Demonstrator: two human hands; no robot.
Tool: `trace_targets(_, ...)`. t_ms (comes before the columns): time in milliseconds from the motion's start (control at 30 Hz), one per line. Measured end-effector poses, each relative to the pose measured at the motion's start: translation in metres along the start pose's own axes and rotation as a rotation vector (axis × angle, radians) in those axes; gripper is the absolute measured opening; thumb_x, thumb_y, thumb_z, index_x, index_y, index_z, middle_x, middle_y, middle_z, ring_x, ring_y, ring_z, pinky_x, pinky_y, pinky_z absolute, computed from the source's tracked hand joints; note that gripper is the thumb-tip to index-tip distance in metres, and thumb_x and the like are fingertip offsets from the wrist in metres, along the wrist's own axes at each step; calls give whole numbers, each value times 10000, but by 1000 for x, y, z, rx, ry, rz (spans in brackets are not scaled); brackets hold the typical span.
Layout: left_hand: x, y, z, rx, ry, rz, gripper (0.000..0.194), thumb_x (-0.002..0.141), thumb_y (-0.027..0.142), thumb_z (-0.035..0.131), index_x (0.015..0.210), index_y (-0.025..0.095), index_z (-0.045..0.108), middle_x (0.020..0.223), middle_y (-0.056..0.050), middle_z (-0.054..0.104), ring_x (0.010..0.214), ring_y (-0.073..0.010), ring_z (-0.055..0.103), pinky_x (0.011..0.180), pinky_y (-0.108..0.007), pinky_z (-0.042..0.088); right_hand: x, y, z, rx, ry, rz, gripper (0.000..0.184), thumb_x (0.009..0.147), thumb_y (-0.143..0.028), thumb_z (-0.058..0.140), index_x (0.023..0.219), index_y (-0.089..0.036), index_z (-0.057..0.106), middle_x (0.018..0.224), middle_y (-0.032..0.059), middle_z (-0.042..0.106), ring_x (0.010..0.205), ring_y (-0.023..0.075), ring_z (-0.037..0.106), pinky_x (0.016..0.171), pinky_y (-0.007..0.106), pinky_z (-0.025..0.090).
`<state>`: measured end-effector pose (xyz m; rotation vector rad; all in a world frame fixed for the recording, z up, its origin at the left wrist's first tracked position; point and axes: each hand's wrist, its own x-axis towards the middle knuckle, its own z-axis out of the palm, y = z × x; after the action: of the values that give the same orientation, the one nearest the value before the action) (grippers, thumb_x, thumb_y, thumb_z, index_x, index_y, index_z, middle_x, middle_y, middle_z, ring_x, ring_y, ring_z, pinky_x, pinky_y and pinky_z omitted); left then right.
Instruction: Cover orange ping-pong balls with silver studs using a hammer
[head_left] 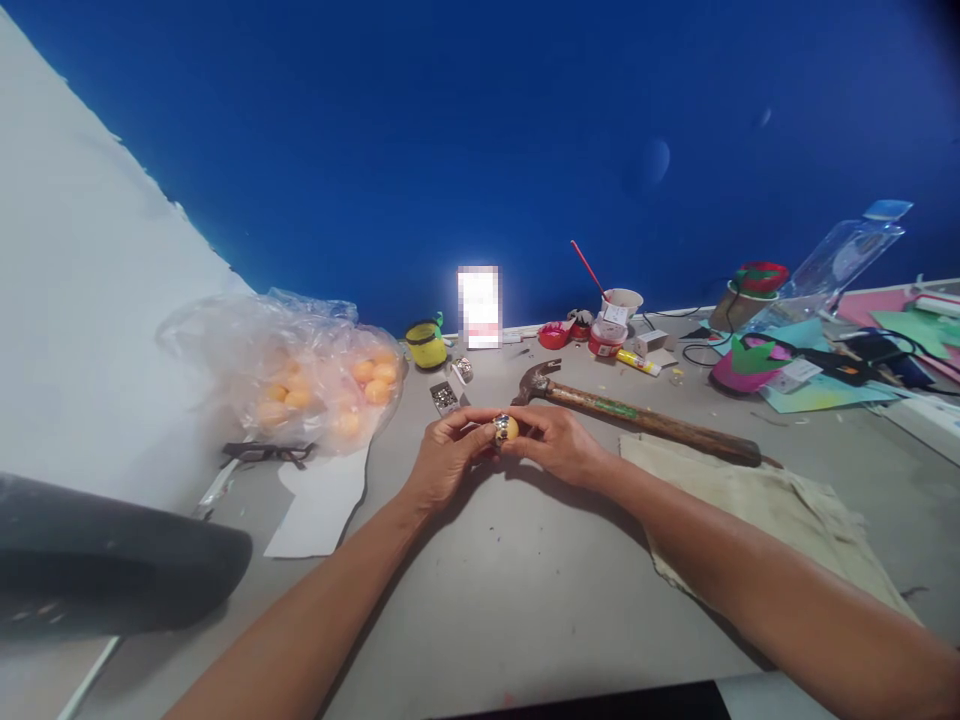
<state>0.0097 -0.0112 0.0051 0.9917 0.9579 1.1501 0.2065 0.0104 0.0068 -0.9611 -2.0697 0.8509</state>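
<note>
A small yellow-orange ball (511, 429) with shiny silver and dark pieces on its left side is held between both hands above the grey table (525, 600). My left hand (452, 450) pinches it from the left, and my right hand (561, 443) grips it from the right with thumb and fingertips. Just beyond my left hand stands a small open box (444, 398) of shiny metal bits. A round silvery piece (463, 370) lies behind that box. Past my right hand lies a claw hammer (622, 410) with a worn wooden handle.
Clear plastic bags (322, 350) of orange balls sit at left, near eyeglasses (266, 453) and white paper (322, 510). A folded beige cloth (757, 500) lies under my right forearm. Behind are a yellow cup (426, 345), a glue stick (637, 362) and a clear bottle (847, 260).
</note>
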Motion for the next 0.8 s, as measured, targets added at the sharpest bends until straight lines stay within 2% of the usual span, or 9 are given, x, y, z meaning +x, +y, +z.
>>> trace_targets(133, 1, -1, 0, -32, -6, 3, 403, 715, 450, 912, 968, 149, 822, 885, -100, 784, 709, -187, 696, 664, -325, 574, 0, -2, 2, 0, -34, 27, 176, 936, -291, 659, 1035, -218, 786, 831, -9, 721, 746, 150, 621, 676, 274, 451)
trace_targets(300, 0, -3, 3, -29, 33, 11, 444, 721, 441, 914, 1047, 165, 791, 965, -86, 786, 765, -187, 711, 712, -328, 594, -2, 6, 9, -266, 109, -77, 266, 882, -294, 767, 1139, -230, 748, 993, 53, 743, 909, 218, 654, 799, 335, 488)
trace_targets(400, 0, -3, 4, -16, -14, -7, 461, 736, 425, 908, 1096, 166, 776, 990, -92, 787, 800, -204, 721, 705, -331, 600, -3, 10, 11, -305, 148, -137, 370, 866, -222, 766, 1231, -248, 706, 1086, 70, 736, 1013, 238, 656, 875, 359, 505)
trace_targets(500, 0, -3, 4, 16, -22, 13, 428, 731, 394, 911, 1057, 143, 794, 1048, -117, 793, 865, -219, 731, 815, -362, 606, -2, 9, 9, -290, 181, -112, 435, 844, -207, 773, 1265, -235, 664, 1094, 69, 725, 1006, 232, 651, 880, 364, 511)
trace_targets(667, -1, 0, 4, 1, 16, 19, 426, 649, 324, 959, 1005, 158, 795, 1026, -105, 808, 896, -226, 741, 849, -356, 589, 0, 5, 5, -264, 151, -23, 295, 809, -283, 830, 1066, -227, 697, 959, 25, 702, 886, 198, 634, 761, 313, 483)
trace_targets(800, -2, 0, 4, 2, 20, 14, 427, 629, 300, 967, 989, 170, 778, 981, -86, 805, 869, -226, 742, 843, -378, 594, -1, 7, 6, -223, 181, -109, 261, 853, -237, 796, 1100, -242, 713, 1005, 35, 728, 931, 206, 646, 818, 326, 486)
